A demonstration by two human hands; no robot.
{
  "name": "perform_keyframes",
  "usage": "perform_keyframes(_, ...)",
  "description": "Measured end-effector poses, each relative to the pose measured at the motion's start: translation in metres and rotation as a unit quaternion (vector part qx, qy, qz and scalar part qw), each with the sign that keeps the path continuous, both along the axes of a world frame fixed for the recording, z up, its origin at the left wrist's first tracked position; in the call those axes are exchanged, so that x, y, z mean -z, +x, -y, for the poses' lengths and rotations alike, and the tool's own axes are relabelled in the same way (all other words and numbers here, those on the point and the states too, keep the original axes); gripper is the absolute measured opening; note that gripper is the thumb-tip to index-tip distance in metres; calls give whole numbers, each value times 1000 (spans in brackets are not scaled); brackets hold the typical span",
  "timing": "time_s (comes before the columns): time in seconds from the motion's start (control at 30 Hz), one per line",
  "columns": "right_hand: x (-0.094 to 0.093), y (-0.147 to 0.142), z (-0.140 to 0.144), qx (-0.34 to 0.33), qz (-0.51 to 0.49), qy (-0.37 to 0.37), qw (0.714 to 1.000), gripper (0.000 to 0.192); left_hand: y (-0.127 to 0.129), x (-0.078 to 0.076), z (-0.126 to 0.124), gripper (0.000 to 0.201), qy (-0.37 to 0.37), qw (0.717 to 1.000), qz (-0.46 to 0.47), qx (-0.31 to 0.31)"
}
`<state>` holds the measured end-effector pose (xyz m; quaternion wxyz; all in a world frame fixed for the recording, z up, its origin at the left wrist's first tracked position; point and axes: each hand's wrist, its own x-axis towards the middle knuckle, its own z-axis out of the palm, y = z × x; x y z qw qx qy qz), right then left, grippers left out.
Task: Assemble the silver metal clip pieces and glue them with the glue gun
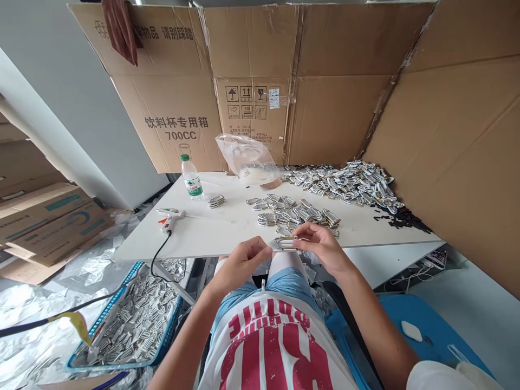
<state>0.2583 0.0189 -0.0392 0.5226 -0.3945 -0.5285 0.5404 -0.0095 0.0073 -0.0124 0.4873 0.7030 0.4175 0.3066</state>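
From the head view, the left hand [239, 260] and right hand [320, 246] each pinched an end of a flat metal clip [284, 243] just off the worktop's [211, 227] near edge. Loose clips [292, 212] lay just beyond it, a bigger heap [349, 181] at the far right corner. A glue gun [170, 216], water bottle [190, 179] and plastic bag [247, 157] stood leftward. The clip's detail was too small to make out.

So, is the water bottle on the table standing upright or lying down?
Upright. The water bottle stands on its base on the white table, green cap at the top, left of the clear plastic bag.
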Motion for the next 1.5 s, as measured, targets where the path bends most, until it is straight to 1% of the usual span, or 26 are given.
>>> perform_keyframes(0.2,2,-17,5,-31,-19,-31,999,34,6,-1,4,47,4,999,-18,33)
perform_keyframes(0.43,3,-26,8,-31,-37,-34,998,30,12,0,6,44,11,997,-75,18)
perform_keyframes(0.53,3,-28,9,-35,-48,-37,998,29,13,1,6,46,7,997,-72,6)
perform_keyframes(0.73,4,-31,10,-28,-52,-38,998,33,11,5,4,50,0,998,-58,0)
perform_keyframes(1.0,1,-34,15,-42,-26,6,999,31,12,2,5,51,22,996,-84,-24)
perform_keyframes(1.17,-1,-37,20,-52,-17,41,998,26,11,8,2,53,33,994,-97,-37)
perform_keyframes(1.33,-3,-40,24,-59,-13,88,994,20,6,13,-2,61,51,988,-135,-60)
perform_keyframes(1.5,-6,-41,25,-54,-36,114,991,16,3,8,-4,68,76,979,-173,-74)
